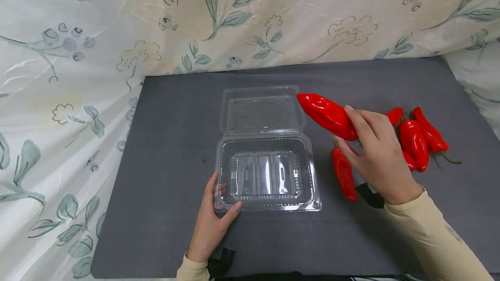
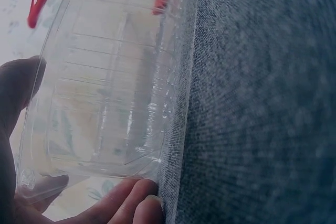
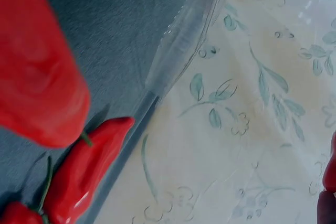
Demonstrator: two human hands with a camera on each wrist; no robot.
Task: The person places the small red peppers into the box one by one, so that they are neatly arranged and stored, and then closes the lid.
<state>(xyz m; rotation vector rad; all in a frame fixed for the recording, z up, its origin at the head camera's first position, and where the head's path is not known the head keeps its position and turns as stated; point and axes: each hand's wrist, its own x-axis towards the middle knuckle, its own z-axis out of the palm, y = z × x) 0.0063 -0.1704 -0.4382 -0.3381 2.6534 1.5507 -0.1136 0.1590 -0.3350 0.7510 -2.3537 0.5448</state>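
A clear plastic clamshell container (image 1: 273, 207) lies opened flat, its lid (image 1: 261, 114) folded back behind the base. At the base's near left corner, my left hand (image 1: 212, 224) grips the edge, thumb at the front rim and fingers along the side. My right hand (image 1: 380, 155) pinches a glossy red pepper (image 1: 324, 114) between thumb and fingers. That pepper is raised right of the lid, its tip pointing left. Below it, another red pepper (image 1: 343, 174) rests between the container and my right hand. The base holds nothing. In the left wrist view, fingers (image 2: 123, 203) press against the clear side wall.
Several more red peppers (image 1: 416, 142) lie grouped on the right, partly hidden behind my right hand. Everything stands on a dark grey tabletop (image 1: 172, 142). A leaf-patterned cloth (image 1: 234, 25) hangs behind the table and along its left side.
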